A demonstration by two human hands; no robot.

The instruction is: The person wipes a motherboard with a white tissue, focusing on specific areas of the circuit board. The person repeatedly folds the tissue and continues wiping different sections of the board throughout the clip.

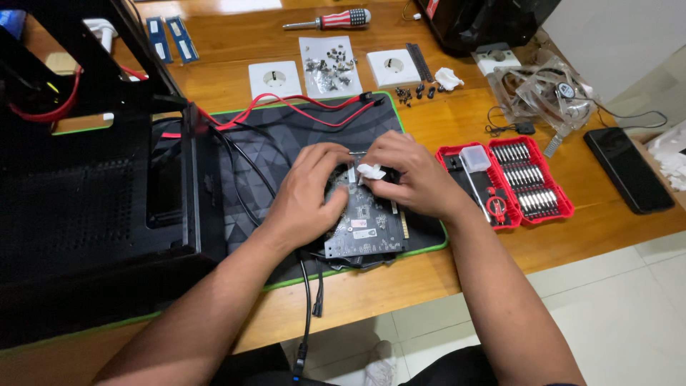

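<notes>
Two hands meet over a dark circuit board [366, 227] that lies near the front edge of a black mat [286, 136] with a green border, on a wooden table [457, 121]. Only the head view is at hand. In it the left hand [309, 191] lies curled over the board's left side, fingers bent down onto it as if to steady it. The right hand [409, 175] has its fingertips pressed together on a small white wad [371, 171], probably tissue or cloth, which touches the upper part of the board.

My guess at the risks: if the left hand loosens, the board could slide on the cables [243, 179] beneath it and shift toward the table edge. Rubbing hard with the wad could snag small parts on the board or leave fibres on it. Bare fingers on the board may also smear it.

Just right of the mat an open red case of screwdriver bits [525, 179] sits close to the right forearm; a wide elbow move could knock it. Loose screws [329, 64] lie farther back on a white sheet, well apart from the hands.
</notes>
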